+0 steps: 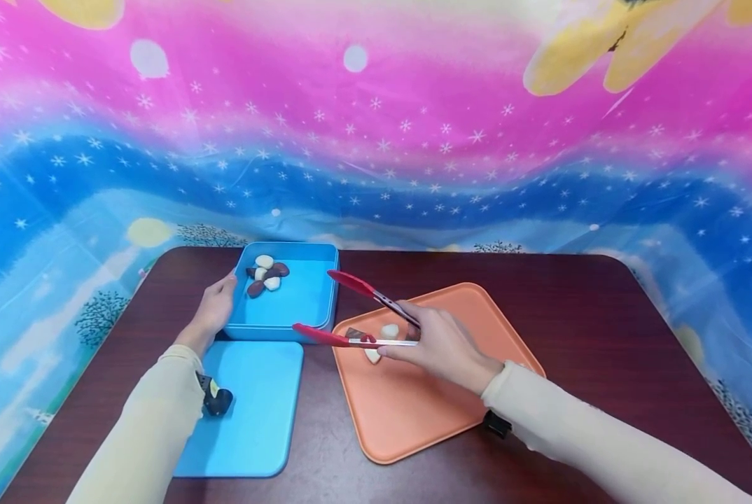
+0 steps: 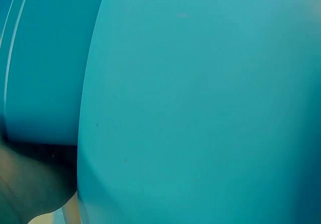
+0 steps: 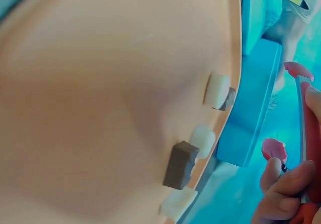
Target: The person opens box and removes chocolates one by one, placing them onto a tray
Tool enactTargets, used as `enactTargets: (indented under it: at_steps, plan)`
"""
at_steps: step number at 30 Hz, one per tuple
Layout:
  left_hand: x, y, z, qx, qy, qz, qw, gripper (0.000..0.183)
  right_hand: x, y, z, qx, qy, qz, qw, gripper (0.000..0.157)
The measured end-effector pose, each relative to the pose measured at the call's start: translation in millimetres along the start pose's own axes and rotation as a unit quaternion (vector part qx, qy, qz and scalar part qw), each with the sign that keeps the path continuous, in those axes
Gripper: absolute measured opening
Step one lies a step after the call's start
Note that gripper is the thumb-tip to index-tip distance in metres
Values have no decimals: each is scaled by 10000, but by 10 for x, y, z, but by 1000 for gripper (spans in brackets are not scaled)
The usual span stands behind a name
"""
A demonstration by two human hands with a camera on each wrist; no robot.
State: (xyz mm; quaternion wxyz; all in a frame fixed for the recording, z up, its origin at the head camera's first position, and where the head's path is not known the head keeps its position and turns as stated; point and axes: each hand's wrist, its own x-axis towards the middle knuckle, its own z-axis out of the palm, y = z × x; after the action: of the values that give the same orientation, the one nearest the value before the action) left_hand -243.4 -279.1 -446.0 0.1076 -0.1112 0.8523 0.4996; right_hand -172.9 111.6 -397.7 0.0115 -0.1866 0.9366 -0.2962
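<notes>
— Red-tipped tongs (image 1: 357, 311), who has them?

— Right hand (image 1: 442, 344); its fingers are curled round both metal arms near the hinge end, so it is grasping the tongs; the two red tips stand apart, one above the near right corner of the blue box (image 1: 288, 297), the other lower, just by the box's front edge and the orange tray (image 1: 414, 406).

— Anything between the tips?

— Nothing that I can see; the tips are clear of the pieces.

— And the pieces?

— Some lie in the box, at its far left: pale and dark brown ones (image 1: 267, 271) bunched together, touching; others rest on the tray by its far left edge, just beside the right hand; the right wrist view shows white blocks (image 3: 216, 90) and a dark brown block (image 3: 179, 164) along the tray's rim, next to the box wall.

— The left hand (image 1: 215, 308)?

— Laid against the box's left wall, fingers fairly straight along it, thumb side near the rim; touching rather than clenched; whether the thumb hooks over the rim I cannot tell.

— That flat blue piece?

— The lid (image 1: 250, 409), flat on the dark brown table (image 1: 603, 315), just in front of the box and left of the tray; the left forearm crosses over it; the left wrist view shows only blue plastic.
</notes>
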Motion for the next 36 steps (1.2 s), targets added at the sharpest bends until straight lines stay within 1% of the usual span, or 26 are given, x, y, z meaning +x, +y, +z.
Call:
enactTargets:
  at_steps: [3,6,11,15,20,29,36]
  plan:
    - [5,-3,-2,4,9,1,10000,62,66,-39,21,-77,21,-39,10000,52]
    - [5,-10,-2,-14,11,62,10000,62,131,-84,54,-137,80,-19,9999,52]
    - [7,-33,7,-40,-27,77,10000,62,241,-167,125,-334,172,-74,9993,66]
    - [10,-49,8,-61,-38,65,10000,63,326,-247,173,-351,106,-70,9993,80]
    - [13,-38,10,-75,-22,58,10000,63,434,-340,218,-612,49,-164,9980,90]
    - [8,-22,16,-76,12,63,10000,63,596,-476,311,-847,-75,-330,9958,89]
    - [-6,-15,4,21,4,56,10000,63,697,-600,394,-1211,-100,-441,9916,86]
